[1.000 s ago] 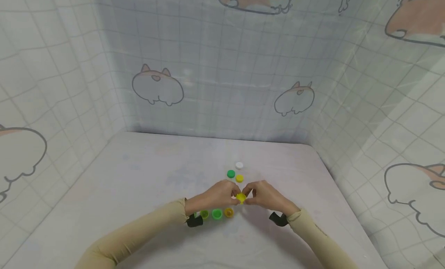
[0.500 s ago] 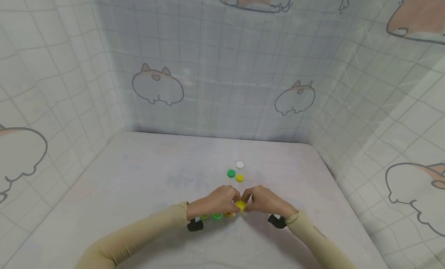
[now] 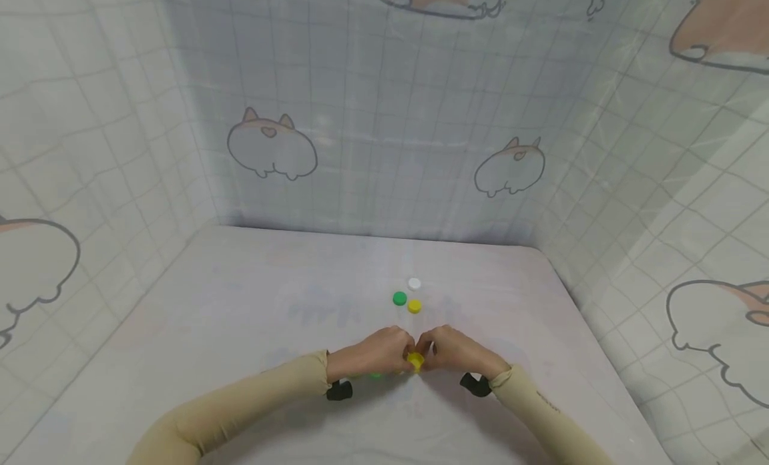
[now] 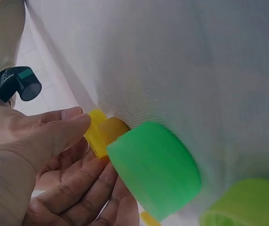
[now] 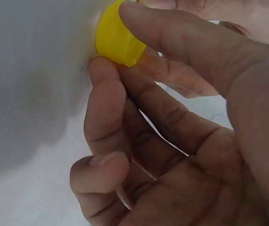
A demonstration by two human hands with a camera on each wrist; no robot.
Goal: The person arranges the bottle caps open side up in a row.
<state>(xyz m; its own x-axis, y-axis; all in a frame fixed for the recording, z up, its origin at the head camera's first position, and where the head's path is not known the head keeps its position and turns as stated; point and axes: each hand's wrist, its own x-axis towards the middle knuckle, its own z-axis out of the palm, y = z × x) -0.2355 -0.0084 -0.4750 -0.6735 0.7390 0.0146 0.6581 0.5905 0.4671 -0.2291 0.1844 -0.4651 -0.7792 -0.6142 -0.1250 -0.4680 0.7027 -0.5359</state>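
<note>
A small yellow bottle-cap-like cup [image 3: 416,362] is pinched between my two hands, low over the table. My left hand [image 3: 381,353] grips its left side, and my right hand [image 3: 461,353] holds the right side with thumb and fingers. In the right wrist view, the yellow cup [image 5: 118,35] sits between thumb and fingertips, close to the cloth. Seen from the left wrist, an orange-yellow cup [image 4: 113,129], a green cup [image 4: 155,167] and a lime-green cup [image 4: 242,205] stand in a row beside my left fingers. In the head view my left hand mostly hides this row.
Beyond the hands lie a white cap [image 3: 414,284], a green cap [image 3: 399,298] and a yellow cap [image 3: 414,306] on the pale tablecloth [image 3: 270,285]. Patterned cloth walls [image 3: 372,118] enclose the table at the back and both sides.
Both hands have moved down toward the near side with the yellow cup between them. The row of cups, visible earlier, is now largely covered by the left hand.
</note>
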